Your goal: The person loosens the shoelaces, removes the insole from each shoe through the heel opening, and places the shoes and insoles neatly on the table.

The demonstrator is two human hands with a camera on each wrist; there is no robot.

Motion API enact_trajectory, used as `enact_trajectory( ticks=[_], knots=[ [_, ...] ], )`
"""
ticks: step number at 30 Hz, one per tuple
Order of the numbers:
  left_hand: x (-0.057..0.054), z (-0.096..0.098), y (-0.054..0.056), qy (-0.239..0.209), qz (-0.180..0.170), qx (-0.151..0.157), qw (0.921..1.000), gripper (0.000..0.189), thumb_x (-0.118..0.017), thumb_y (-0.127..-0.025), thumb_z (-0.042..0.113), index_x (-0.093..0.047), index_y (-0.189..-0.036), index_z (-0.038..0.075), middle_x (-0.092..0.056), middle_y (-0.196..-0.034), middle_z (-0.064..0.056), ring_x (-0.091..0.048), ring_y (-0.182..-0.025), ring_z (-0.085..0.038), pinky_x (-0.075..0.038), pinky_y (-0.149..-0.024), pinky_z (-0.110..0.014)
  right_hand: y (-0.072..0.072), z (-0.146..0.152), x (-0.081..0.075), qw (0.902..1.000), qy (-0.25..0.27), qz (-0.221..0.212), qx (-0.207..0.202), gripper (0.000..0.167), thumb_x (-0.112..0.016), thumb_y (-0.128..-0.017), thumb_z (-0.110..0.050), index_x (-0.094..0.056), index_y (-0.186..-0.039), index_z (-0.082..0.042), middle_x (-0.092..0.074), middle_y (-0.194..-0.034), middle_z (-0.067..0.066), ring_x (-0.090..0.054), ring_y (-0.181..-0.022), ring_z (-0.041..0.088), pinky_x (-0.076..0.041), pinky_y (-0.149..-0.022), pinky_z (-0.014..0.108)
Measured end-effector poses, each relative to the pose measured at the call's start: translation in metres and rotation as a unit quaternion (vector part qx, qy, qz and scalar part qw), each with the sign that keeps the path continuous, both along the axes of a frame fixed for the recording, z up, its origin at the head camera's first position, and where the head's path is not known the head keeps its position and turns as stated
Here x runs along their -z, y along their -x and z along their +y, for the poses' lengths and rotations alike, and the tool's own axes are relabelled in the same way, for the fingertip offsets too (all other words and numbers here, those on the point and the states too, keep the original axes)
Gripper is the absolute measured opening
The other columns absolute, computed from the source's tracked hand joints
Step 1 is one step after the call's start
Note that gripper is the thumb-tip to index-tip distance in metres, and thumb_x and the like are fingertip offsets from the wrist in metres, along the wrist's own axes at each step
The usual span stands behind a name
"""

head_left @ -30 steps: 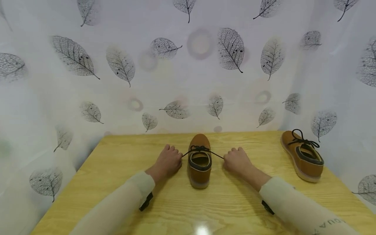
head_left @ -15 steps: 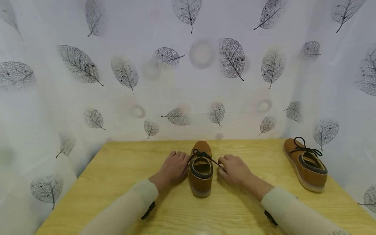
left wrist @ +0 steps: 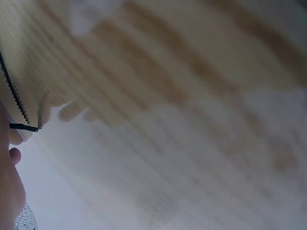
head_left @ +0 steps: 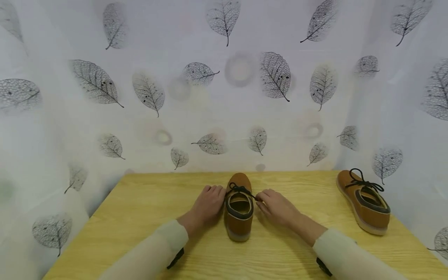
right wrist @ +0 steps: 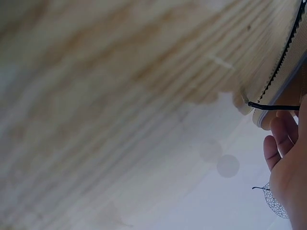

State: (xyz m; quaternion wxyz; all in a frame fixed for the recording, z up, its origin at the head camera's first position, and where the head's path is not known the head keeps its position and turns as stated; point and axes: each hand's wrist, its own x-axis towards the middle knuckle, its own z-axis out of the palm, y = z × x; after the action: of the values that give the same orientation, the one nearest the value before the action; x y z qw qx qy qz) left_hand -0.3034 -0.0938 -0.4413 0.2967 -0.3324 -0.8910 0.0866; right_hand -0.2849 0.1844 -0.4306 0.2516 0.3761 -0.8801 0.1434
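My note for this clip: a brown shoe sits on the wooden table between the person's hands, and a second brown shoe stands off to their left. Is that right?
Not quite: the second brown shoe stands off to the person's right, as the head view shows. The first brown shoe does sit on the wooden table between their hands.

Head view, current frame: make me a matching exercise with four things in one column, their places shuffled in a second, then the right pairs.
Things
1. Bare left hand
2. Bare right hand
3. White cloth printed with dark leaves
4. Yellow wood-grain tabletop

Places
A. Beneath the brown shoe between the hands and the brown shoe at far right
B. Right of the middle shoe, at a thin black lace
C. Behind everything else
D. Left of the middle shoe

Pairs: 1-D, 2-B, 3-C, 4-A
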Motion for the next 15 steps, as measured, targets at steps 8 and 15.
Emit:
enact_trajectory(
  ticks=[8,15],
  knots=[
    [-0.0060,-0.0028,0.0024,-0.021,-0.005,0.029,0.9993,0.014,-0.051,-0.098,0.016,-0.059,-0.109,0.010,-0.059,-0.096,-0.005,-0.057,-0.085,-0.023,-0.042,-0.080,-0.038,0.0037,0.0007,-0.0049,0.9999,-0.002,0.012,-0.003,0.006,-0.066,-0.092,-0.005,-0.067,-0.096,-0.009,-0.065,-0.090,0.001,-0.061,-0.086,0.017,-0.053,-0.076,0.034],
    [-0.0020,-0.0066,0.0032,-0.027,-0.014,0.037,0.9988,0.018,-0.052,-0.100,0.024,-0.061,-0.111,0.012,-0.060,-0.096,-0.004,-0.058,-0.088,-0.023,-0.041,-0.080,-0.039,0.0044,0.0029,-0.0033,0.9985,-0.015,0.051,-0.013,0.007,-0.070,-0.086,-0.003,-0.068,-0.091,-0.008,-0.064,-0.087,0.002,-0.060,-0.082,0.019,-0.052,-0.075,0.035]
  ],
)
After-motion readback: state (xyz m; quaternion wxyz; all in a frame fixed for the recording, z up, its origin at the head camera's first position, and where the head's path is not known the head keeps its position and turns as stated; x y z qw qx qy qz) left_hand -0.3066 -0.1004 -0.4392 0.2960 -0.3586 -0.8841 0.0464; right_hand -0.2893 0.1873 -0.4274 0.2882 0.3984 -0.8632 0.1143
